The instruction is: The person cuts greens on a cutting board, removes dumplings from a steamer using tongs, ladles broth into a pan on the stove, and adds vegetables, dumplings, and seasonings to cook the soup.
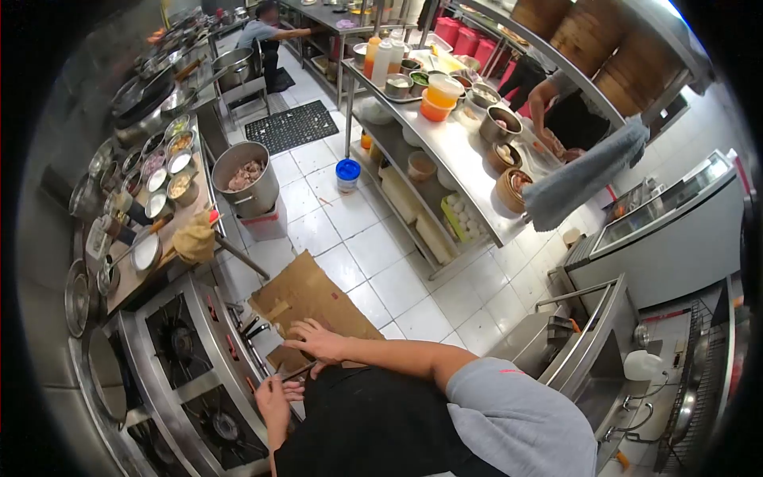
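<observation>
My left hand [276,404] is beside the front of the stove [205,389], its fingers curled around one end of a thin dark rod [298,371]. Just above it, my right hand [322,343] reaches across with fingers spread, its thumb close to the rod's other end. Whether that thumb touches the rod is hard to tell. Black-handled knobs or levers [254,326] stick out from the stove front near my right fingertips. Beneath my right hand a flattened brown cardboard sheet [318,296] lies on the tiled floor. A black apron [373,421] covers my front.
Bowls of ingredients fill the left counter [125,290], with a yellow cloth [195,238] at its edge. A large pot of meat [245,176] and a blue-lidded tub [347,173] stand ahead. One person [262,36] is far back; another's arm [540,115] works behind the steel table [445,147].
</observation>
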Tool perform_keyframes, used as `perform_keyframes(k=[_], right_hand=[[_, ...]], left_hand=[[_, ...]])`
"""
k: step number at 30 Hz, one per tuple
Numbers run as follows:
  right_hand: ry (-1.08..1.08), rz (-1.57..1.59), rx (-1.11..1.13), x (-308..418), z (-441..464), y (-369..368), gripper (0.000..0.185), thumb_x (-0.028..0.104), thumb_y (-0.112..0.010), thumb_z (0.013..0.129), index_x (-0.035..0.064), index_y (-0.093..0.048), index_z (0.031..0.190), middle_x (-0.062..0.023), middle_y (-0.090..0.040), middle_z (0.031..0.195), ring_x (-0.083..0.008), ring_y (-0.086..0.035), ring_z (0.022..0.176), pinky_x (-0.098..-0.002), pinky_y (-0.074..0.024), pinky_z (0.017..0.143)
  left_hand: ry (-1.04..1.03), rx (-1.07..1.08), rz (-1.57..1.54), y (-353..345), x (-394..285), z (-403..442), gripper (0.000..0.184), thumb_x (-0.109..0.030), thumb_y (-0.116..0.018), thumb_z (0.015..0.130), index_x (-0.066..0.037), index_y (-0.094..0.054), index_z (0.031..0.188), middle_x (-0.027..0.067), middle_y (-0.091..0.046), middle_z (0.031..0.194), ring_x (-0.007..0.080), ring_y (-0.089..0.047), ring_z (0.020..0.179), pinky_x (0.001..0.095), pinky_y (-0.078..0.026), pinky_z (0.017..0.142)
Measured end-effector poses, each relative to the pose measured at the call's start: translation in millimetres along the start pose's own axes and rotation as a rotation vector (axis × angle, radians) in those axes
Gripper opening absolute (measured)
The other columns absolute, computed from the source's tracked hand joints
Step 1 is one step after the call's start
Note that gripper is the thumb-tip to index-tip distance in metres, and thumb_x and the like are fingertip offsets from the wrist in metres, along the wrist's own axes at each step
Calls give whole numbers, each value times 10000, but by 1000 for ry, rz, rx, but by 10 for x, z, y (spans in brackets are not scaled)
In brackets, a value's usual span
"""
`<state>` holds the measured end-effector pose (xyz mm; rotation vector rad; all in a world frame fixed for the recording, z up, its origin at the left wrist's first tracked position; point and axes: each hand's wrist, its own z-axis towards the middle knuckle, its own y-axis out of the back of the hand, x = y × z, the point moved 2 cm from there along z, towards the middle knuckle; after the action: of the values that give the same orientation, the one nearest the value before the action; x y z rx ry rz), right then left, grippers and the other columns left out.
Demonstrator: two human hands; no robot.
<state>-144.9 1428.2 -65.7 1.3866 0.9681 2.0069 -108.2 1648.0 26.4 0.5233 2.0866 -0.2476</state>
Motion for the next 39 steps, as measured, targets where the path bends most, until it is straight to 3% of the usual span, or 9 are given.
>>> perform_keyframes(k=[7,10,12,15,18,26,28,32,39], right_hand=[[-827,236,195,-1167,179,176,768,497,-815,772,-4,-583,1306,-239,-570,1334,-412,-510,1269,-521,-405,1061],[-842,-23,78,-1644,-387,260,611,414,-747,871,-23,-608,1275,-249,-603,1293,-405,-524,1265,-458,-411,1108],[-991,1,165,-1780,-642,404,578,433,-745,860,26,-641,1256,-253,-606,1296,-402,-534,1259,-461,-438,1077],[-1079,-33,353,-1845,-888,431,612,473,-755,846,27,-648,1251,-278,-641,1226,-421,-595,1185,-471,-476,1034],[-1137,67,448,-2037,-633,568,600,485,-750,853,59,-648,1262,-298,-646,1190,-434,-612,1154,-479,-493,1003],[-533,214,163,-2405,2697,1293,276,181,-715,907,-22,-692,1093,-185,-726,1025,-300,-715,960,-389,-579,824],[-279,300,139,-2276,3749,1309,213,111,-685,908,-19,-685,1076,-194,-718,1014,-307,-714,913,-378,-583,766],[359,142,-6,-1998,5560,839,322,20,-608,879,21,-611,1201,-244,-640,1123,-413,-626,1009,-447,-510,863],[522,-238,239,-1969,6698,-264,543,62,-617,801,-20,-485,1322,-293,-567,1178,-474,-558,1099,-533,-475,960]], left_hand=[[-216,-141,238,1114,-76,1165,206,-121,-518,1031,29,-574,901,102,-673,782,169,-667,707,289,-514,606],[-318,-323,470,1325,-50,1642,290,-183,-571,983,50,-550,812,244,-624,732,377,-649,689,456,-477,635],[-418,-393,529,1473,150,2106,273,-191,-576,1011,52,-654,915,151,-718,794,205,-707,714,338,-526,635],[-348,-477,508,1472,-32,2378,335,-237,-585,1002,35,-570,808,259,-633,757,477,-621,751,490,-464,647],[-438,-557,403,1354,-195,2705,339,-247,-588,1001,33,-580,812,269,-613,742,487,-605,738,513,-447,642],[-287,-715,513,1025,-504,3921,320,-294,-591,989,24,-622,988,298,-646,849,483,-639,868,519,-496,741],[-144,-377,391,1062,-440,4221,483,-357,-642,952,37,-635,1231,268,-691,1117,380,-660,1092,452,-502,963],[31,-235,522,920,-864,3871,387,-300,-678,903,20,-665,1120,267,-691,1068,437,-665,990,504,-525,874],[82,-978,194,869,292,2013,325,-328,-634,925,-23,-692,1020,227,-710,945,395,-695,853,489,-548,779]])
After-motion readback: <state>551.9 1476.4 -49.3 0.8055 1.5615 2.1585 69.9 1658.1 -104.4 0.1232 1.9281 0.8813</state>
